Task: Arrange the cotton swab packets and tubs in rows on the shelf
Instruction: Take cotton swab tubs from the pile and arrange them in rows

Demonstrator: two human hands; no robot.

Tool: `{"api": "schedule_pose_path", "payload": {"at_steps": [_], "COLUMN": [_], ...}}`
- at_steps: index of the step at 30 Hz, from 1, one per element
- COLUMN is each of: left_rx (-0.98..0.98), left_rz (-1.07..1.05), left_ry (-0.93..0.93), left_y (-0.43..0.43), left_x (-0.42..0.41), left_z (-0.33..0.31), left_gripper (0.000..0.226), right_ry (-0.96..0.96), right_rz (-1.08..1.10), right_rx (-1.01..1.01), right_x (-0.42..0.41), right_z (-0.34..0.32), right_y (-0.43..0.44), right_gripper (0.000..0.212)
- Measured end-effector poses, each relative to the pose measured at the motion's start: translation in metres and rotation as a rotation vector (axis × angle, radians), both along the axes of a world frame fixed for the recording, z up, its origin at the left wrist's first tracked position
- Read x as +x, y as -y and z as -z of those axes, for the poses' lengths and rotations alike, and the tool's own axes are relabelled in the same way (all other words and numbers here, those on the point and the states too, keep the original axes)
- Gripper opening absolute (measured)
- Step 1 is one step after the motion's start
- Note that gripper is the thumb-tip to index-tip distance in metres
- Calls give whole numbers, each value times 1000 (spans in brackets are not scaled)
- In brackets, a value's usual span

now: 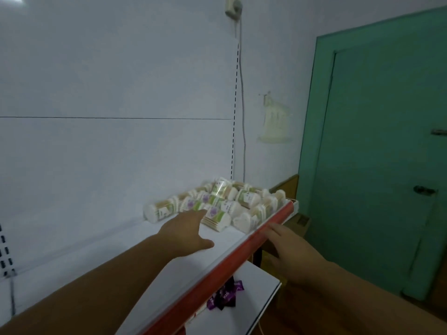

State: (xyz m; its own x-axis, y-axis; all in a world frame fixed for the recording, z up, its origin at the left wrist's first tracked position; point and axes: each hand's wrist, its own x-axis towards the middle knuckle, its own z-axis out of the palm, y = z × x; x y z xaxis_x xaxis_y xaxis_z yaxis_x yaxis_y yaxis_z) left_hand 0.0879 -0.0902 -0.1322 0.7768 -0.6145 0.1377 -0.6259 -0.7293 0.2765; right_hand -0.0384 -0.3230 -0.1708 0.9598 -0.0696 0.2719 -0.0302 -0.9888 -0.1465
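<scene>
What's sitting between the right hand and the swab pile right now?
Head view: the red front rail and a little bare white shelf. The right hand is at the rail's outer side; the swab pile lies just behind it.

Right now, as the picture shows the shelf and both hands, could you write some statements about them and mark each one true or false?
1. The cotton swab packets and tubs lie in a loose heap at the far end of the shelf. True.
2. The left hand holds a tub up in the air. False: it reaches toward the heap with straight fingers and holds nothing.
3. The right hand is by the red front edge of the shelf. True.
4. The door at the right is red. False: it is green.
5. Purple wrapped sweets lie on the lower shelf. True.
</scene>
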Motion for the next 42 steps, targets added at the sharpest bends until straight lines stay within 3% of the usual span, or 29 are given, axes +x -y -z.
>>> {"api": "schedule_pose_path", "payload": {"at_steps": [3, 7, 10, 13, 15, 19, 22, 24, 26, 28, 29, 31, 35, 37, 40, 42], "left_rx": [-123, -105, -36, -46, -101, -170, -56, 61, 215, 335, 339, 132, -392, -653, -1190, -1491], "left_rz": [-89, -171, -173, -185, -208, -317, -396, -446, -480, -433, -445, -576, -678, -668, -523, -346], "left_ry": [99, 345, 325, 298, 312, 245, 78, -20, -119, -209, -265, -460, -707, -751, -825, -903], "left_y": [29, 50, 57, 57, 51, 52, 64, 74, 78, 79, 81, 83, 84, 81, 72, 71], "left_x": [30, 56, 71, 79, 81, 88, 84, 82, 81, 82, 81, 77, 62, 53, 49, 46], "left_z": [7, 27, 31, 30, 27, 18, 18, 14, 7, 1, -1, -2, 5, 10, 11, 7], "left_gripper": [59, 74, 92, 90, 80, 60, 60, 69, 77, 43, 41, 69, 54, 71, 72, 74], "right_ry": [47, -68, -37, 81, 143, 197, 127, 25, -42, -68, -81, -121, -138, -101, -104, -203], "right_rz": [-19, -119, -217, -337, -383, -298, -335, -339, -357, -382, -392, -429, -527, -563, -625, -714], "right_rx": [-124, -401, -469, -467, -215, 682, 1123, 1210, 1137, 1052, 1037, 1047, 990, 964, 951, 957], "right_x": [37, 85, 105, 111, 106, 110, 139, 158, 175, 191, 198, 210, 226, 232, 238, 238], "right_z": [-17, -33, -35, -38, -39, -55, -64, -69, -72, -77, -80, -85, -91, -94, -95, -94], "right_y": [16, 26, 26, 34, 41, 54, 61, 64, 68, 72, 73, 78, 89, 94, 95, 87], "right_gripper": [64, 70, 58, 48, 41, 50, 59, 59, 58, 53, 50, 41, 18, 16, 23, 23]}}
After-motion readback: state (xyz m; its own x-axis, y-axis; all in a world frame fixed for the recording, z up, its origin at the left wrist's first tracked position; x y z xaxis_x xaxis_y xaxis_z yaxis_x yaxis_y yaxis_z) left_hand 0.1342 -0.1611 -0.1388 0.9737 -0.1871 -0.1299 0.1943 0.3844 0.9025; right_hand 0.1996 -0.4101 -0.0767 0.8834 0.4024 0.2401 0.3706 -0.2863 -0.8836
